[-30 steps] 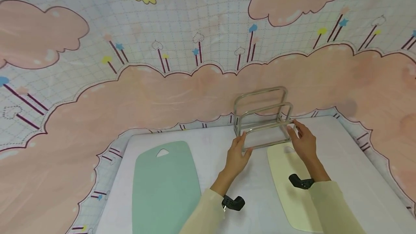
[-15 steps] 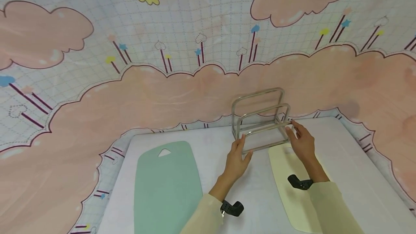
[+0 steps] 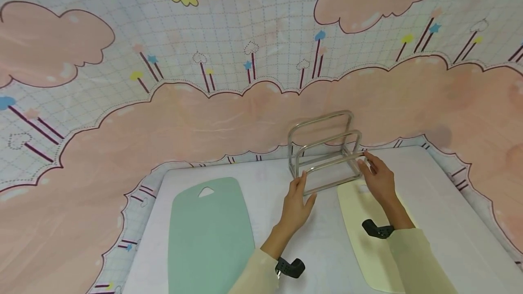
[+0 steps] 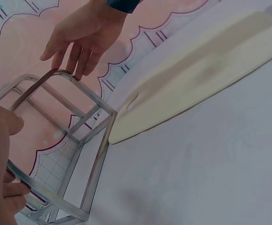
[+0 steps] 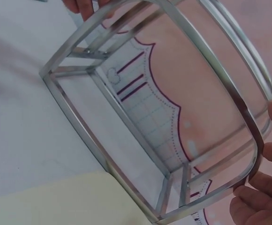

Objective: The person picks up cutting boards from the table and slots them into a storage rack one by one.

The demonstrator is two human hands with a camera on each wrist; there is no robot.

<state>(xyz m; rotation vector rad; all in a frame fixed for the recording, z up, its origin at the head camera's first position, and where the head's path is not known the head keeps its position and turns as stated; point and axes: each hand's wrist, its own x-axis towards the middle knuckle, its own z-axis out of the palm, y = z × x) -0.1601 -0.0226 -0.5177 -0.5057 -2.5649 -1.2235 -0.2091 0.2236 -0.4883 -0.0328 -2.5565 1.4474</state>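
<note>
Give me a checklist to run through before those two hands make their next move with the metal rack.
1. Left hand on the metal rack: ok, it holds the left side of the front hoop.
2. Right hand on the rack: ok, it holds the right side of the same hoop.
3. Rack upright: ok, its hoops stand up.
4. Green board clear of the rack: ok, it lies flat to the left, apart from it.
5. Yellow board clear of the rack: not ok, its holed end lies right up against the base.
6. Rack's whole base resting on the table: cannot tell.
</note>
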